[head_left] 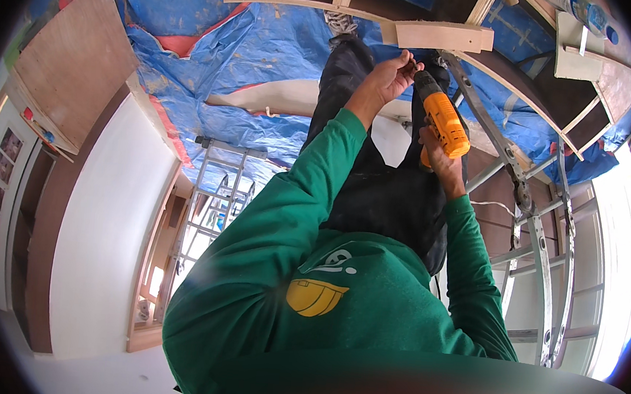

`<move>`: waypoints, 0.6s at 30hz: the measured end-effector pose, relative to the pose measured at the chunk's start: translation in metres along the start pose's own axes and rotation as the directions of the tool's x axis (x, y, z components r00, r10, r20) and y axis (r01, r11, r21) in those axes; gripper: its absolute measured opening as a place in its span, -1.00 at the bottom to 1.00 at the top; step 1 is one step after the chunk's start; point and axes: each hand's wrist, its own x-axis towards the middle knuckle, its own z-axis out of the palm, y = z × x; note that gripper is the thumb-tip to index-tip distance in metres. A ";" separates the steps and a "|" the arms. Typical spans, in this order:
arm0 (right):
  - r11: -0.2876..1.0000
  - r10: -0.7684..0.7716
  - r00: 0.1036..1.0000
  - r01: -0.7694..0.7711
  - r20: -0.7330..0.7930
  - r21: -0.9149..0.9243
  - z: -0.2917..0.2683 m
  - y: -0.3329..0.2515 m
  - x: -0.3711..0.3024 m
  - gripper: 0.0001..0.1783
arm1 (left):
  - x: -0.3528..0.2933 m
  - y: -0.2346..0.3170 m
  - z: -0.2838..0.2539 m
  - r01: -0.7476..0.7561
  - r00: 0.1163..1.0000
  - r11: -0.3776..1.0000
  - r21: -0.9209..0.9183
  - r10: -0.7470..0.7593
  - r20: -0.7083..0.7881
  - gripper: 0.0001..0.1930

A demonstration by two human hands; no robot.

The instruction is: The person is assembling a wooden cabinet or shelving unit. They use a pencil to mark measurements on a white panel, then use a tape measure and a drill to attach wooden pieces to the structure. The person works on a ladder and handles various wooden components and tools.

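Observation:
My right hand is wrapped round the grip of an orange cordless drill, whose black chuck points up and left, away from my body. At the tip of the drill, my left hand is closed, its thumb and fingertips pinched together beside the bit. Whatever small thing those fingers hold is too small to make out. Just beyond both hands lies a short pale wooden board, fixed or resting against a curved wooden frame. Neither hand visibly touches that board.
Crumpled blue tarpaulin covers much of the area ahead. An aluminium ladder stands close on my right, and another ladder is at the left. A plywood panel is far left. A plastic bottle lies at the upper right.

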 end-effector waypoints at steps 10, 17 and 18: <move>0.983 -0.026 0.999 0.021 -0.027 -0.185 0.000 -0.009 0.011 -0.58 | 0.004 -0.004 0.012 -0.063 0.998 0.998 0.029 0.063 -0.022 -0.86; 0.887 -0.301 0.954 0.278 -0.003 -0.370 0.002 -0.049 0.026 -0.56 | 0.013 -0.006 0.012 -0.044 0.999 0.998 0.049 0.043 0.028 -0.83; 0.878 -0.303 0.953 0.276 -0.006 -0.391 0.003 -0.052 0.029 -0.57 | 0.016 -0.007 0.011 -0.034 0.999 0.998 0.049 0.033 0.024 -0.82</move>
